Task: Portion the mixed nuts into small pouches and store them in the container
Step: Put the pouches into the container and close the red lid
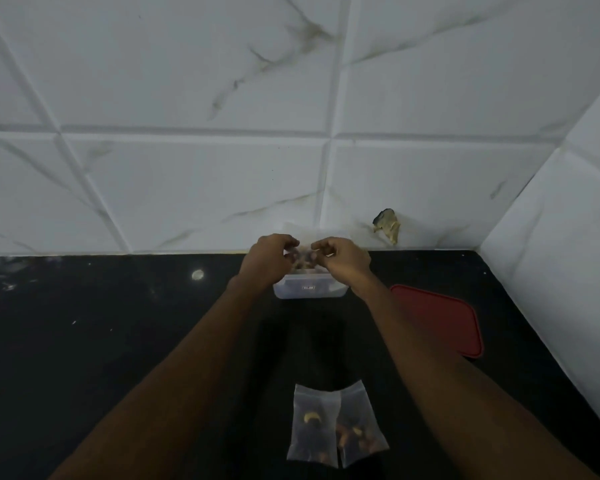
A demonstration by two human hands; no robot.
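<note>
Now, at the far side of the black countertop point(84, 323), the left hand point(269, 259) curls its fingers and pinches the left edge of a small clear pouch point(303, 260) with nuts inside. The pouch hangs just above the clear plastic container point(309, 293), which stands near the tiled wall point(187, 168). Nearer the person, 2 filled pouches lie side by side: the left filled pouch point(314, 424) and the right filled pouch point(359, 427). The right hand point(342, 260) pinches the held pouch's right edge. A chipped patch point(387, 228) marks the wall, and a red lid point(437, 320) lies flat to the right of the container.
</note>
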